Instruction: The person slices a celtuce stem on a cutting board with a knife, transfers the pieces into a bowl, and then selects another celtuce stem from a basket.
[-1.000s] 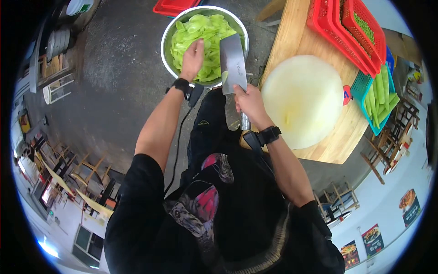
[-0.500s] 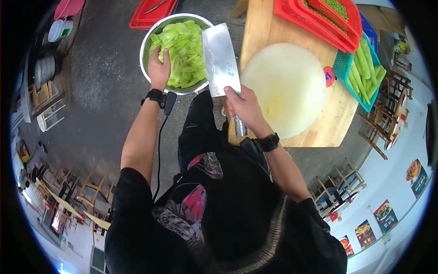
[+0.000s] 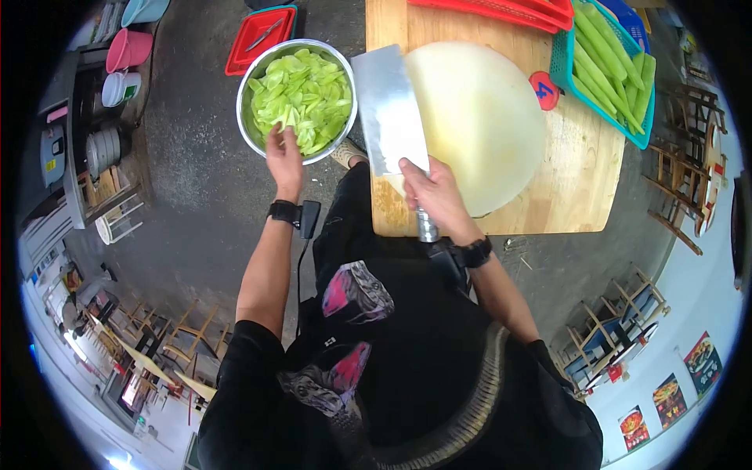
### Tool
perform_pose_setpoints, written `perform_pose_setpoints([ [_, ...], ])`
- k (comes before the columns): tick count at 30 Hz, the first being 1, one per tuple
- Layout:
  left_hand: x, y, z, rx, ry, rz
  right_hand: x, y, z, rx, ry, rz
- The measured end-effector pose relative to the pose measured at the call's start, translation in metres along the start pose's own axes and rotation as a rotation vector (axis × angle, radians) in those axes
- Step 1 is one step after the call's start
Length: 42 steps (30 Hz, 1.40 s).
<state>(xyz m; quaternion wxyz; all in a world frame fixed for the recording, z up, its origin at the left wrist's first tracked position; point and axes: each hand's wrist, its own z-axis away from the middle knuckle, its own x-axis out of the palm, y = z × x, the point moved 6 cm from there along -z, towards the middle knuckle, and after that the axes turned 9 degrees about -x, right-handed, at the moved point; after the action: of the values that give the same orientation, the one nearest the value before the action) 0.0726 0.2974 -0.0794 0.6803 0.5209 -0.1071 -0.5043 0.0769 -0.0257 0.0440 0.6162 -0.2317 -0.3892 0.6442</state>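
Note:
My right hand [image 3: 440, 197] is wrapped round the handle of a cleaver [image 3: 394, 113], thumb against the base of the blade. The broad blade points away from me, over the left edge of the round white chopping board [image 3: 489, 117]. Its far left corner comes close to the rim of the metal bowl [image 3: 242, 129]. Pale green vegetable slices [image 3: 313, 90] fill much of that bowl. At the bowl's near side is my left hand [image 3: 285, 163], fingers apart and their tips over the slices. I see nothing held in it.
The chopping board rests on a wooden table [image 3: 576, 200]. A teal basket [image 3: 561, 63] of long peeled green vegetables [image 3: 611, 59] stands at its right, beside red baskets [image 3: 501, 14]. A red tray [image 3: 254, 31] with a knife lies beyond the bowl. Chairs [image 3: 677, 180] stand farther right.
My left hand has drawn back from deeper in the bowl towards its near rim. The cleaver has shifted right, off the bowl's edge and over the chopping board. The whole view has shifted.

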Motion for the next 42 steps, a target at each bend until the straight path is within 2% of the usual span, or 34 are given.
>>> perform_pose_setpoints([
  [2,-0.004,0.020,0.006,0.176,0.158,0.028,-0.037,0.001,0.018,-0.014,0.051,0.018],
  [5,0.023,0.066,0.036,0.285,0.204,0.112,-0.086,0.007,0.035,-0.075,0.097,0.012],
  [6,0.041,0.080,0.050,0.301,0.124,0.107,-0.100,0.009,0.037,-0.096,0.143,0.008],
  [9,0.113,0.099,0.101,0.309,-0.324,-0.138,-0.129,0.027,0.032,-0.138,0.243,-0.002],
  [11,0.141,0.130,0.151,0.627,-0.370,-0.456,-0.134,0.034,0.023,-0.139,0.280,-0.009],
  [15,0.165,0.113,0.180,0.648,-0.326,-0.657,-0.146,0.063,0.010,-0.146,0.349,-0.030],
  [18,0.167,0.105,0.177,0.615,-0.304,-0.763,-0.148,0.065,0.005,-0.166,0.344,-0.037],
  [24,0.135,0.093,0.168,0.575,-0.281,-0.652,-0.144,0.058,0.004,-0.160,0.356,-0.038],
  [26,0.113,0.088,0.167,0.554,-0.058,-0.658,-0.142,0.061,0.004,-0.167,0.372,-0.041],
  [27,0.107,0.082,0.165,0.459,-0.056,-0.645,-0.142,0.061,0.004,-0.176,0.374,-0.030],
  [31,0.100,0.069,0.161,0.333,0.007,-0.561,-0.143,0.061,0.005,-0.190,0.367,0.035],
  [33,0.100,0.047,0.155,0.085,-0.159,-0.446,-0.144,0.062,0.005,-0.171,0.385,0.028],
  [37,0.092,0.034,0.143,0.002,-0.263,-0.406,-0.143,0.062,0.004,-0.143,0.425,0.001],
  [39,0.091,0.025,0.140,-0.102,-0.416,-0.371,-0.144,0.060,0.004,-0.144,0.425,0.008],
  [40,0.089,0.020,0.135,-0.106,-0.423,-0.371,-0.144,0.060,0.005,-0.143,0.424,0.018],
  [42,0.083,0.008,0.123,-0.228,-0.498,0.047,-0.142,0.060,0.005,-0.131,0.429,0.024],
])
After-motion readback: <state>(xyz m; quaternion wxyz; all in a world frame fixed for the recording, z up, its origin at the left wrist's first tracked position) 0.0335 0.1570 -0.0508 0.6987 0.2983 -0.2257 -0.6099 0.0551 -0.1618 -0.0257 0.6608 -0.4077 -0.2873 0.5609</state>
